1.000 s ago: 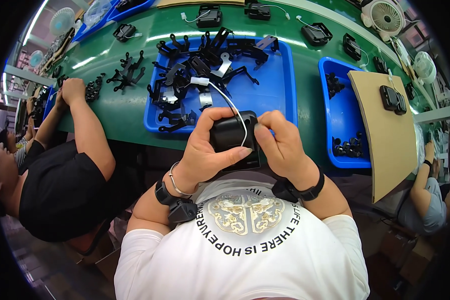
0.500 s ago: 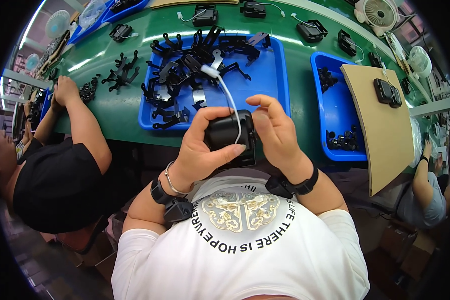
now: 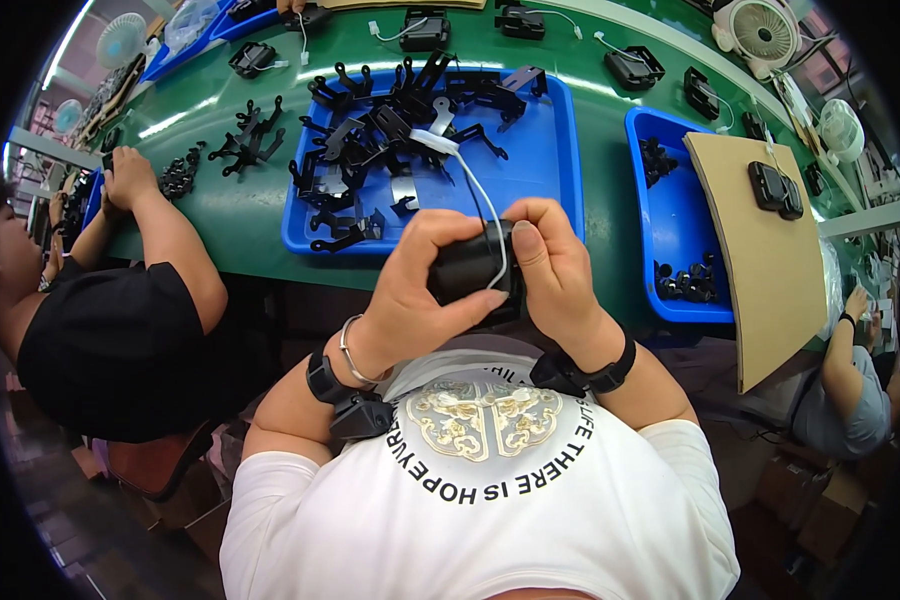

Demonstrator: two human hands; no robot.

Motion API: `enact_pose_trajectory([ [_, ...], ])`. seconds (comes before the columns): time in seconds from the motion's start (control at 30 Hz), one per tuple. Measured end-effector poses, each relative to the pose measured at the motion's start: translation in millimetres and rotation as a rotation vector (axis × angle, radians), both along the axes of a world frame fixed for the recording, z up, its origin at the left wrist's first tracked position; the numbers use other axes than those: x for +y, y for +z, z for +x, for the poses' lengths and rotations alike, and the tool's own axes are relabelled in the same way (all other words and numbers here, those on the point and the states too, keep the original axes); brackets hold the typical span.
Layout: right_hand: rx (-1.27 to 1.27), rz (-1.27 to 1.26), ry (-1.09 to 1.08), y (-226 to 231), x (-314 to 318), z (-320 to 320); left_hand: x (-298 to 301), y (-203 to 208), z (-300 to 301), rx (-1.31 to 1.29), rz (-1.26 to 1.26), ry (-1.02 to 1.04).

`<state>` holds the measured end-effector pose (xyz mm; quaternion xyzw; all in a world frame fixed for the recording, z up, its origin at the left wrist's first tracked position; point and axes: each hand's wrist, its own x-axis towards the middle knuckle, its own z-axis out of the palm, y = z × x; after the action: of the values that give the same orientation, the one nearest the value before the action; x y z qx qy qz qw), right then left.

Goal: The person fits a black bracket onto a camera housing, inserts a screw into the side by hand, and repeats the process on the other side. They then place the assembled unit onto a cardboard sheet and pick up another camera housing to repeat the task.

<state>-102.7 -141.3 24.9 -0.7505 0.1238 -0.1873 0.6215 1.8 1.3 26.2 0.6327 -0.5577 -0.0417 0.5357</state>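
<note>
Between my hands, in front of my chest, is a black plastic housing (image 3: 463,268) with a white cable (image 3: 477,180) that rises from it and ends in a white connector. My left hand (image 3: 420,275) wraps round its left side, thumb along the front and fingers over the top. On the opposite side my right hand (image 3: 555,265) grips it, thumb pressed against its upper right edge and fingers curled behind. My fingers cover much of the housing's right side and underside. Just beyond lies a blue tray (image 3: 545,190) heaped with black metal brackets (image 3: 370,135).
To the right, a blue bin (image 3: 685,235) holds small black parts, with a cardboard sheet (image 3: 770,270) overlapping it. More cabled housings (image 3: 425,33) stand along the table's far side. Loose brackets (image 3: 245,137) lie left of the tray, near a co-worker's arm (image 3: 175,235).
My right hand has closed in from beside the housing and now grips its right side. The housing has turned slightly. At the far left, another hand has appeared on a cabled housing.
</note>
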Motion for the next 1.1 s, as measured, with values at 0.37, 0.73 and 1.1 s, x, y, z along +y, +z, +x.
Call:
enact_pose_trajectory([
  [0.37, -0.074, 0.160, 0.141, -8.2, -2.7, -7.2, 0.4, -8.2, -6.6, 0.394, 0.014, -0.062],
  [0.73, -0.124, 0.249, 0.146, -7.0, -3.4, -14.2, 2.0, -5.2, -8.5, 0.737, -0.124, -0.029],
  [1.1, -0.504, -0.606, -0.153, -7.7, 12.9, -2.5, -9.5, -0.8, -4.3, 0.877, -0.136, 0.023],
])
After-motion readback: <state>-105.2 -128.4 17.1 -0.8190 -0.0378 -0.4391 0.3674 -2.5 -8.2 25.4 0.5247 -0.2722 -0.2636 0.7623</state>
